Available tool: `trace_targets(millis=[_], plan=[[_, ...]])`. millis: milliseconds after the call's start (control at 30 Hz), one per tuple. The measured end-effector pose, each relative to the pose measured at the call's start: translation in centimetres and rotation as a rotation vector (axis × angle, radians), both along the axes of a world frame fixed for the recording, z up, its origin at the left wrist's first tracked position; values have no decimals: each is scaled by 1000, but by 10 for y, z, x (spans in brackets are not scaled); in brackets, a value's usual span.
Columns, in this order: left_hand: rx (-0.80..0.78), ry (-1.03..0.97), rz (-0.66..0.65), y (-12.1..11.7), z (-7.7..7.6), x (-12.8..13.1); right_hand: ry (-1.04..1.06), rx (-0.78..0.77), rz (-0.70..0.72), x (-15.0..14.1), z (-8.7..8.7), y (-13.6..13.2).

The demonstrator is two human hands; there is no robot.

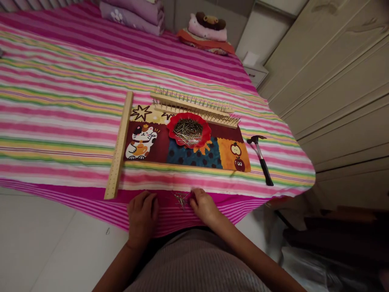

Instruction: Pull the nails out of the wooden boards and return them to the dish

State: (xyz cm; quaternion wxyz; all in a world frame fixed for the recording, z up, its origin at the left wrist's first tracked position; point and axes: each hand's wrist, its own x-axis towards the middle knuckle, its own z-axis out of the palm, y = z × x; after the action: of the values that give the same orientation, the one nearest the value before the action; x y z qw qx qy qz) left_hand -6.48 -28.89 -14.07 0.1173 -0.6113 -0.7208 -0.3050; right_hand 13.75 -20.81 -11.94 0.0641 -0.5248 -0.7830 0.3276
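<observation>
- Left hand [142, 217] rests palm down on the near edge of the striped bedsheet [60, 101], fingers loosely curled; nothing visible in its grasp.
- Right hand [204, 206] sits at the same edge, fingers bent inward and pinching a small bunch of nails [181, 198]; the loose ends fan out to the left, between the two hands.
- The hands lie near each other, apart, with the nail bunch in the gap.
- Beyond the hands, a patchwork cloth mat [188, 156] lies flat on the bed, showing a cat picture, dotted panels and an orange panel.
- A red dish [189, 129] stands on the mat's far side, heaped with more nails.
- Just behind the dish, two wooden strips [194, 107] studded with upright nails lie side by side, angled slightly, partly on the mat's far edge.
- A long wooden strip with a row of holes [119, 146] lies along the mat's left edge, running from far to near; no nails stand in it that I can see.
- A hammer [260, 158] with a black grip lies right of the mat, head pointing away, well apart from the right hand.
- Folded bedding [133, 12] and a soft toy [209, 22] sit at the far end of the bed.
- Pale cupboard doors [334, 81] stand to the right.
</observation>
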Motion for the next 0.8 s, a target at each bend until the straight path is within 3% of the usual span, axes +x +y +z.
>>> trace_targets(millis=[133, 433, 667, 800], plan=[[21, -14, -9, 2, -3, 0, -27, -45, -17, 3, 1, -4], [12, -12, -11, 1, -1, -1, 102, -71, 108, -27, -9, -6], [7, -20, -11, 0, 0, -2, 128, -4, 198, -19, -9, -6], [6, -25, -20, 0, 0, -2, 126, 14, 180, -11, -14, -7]])
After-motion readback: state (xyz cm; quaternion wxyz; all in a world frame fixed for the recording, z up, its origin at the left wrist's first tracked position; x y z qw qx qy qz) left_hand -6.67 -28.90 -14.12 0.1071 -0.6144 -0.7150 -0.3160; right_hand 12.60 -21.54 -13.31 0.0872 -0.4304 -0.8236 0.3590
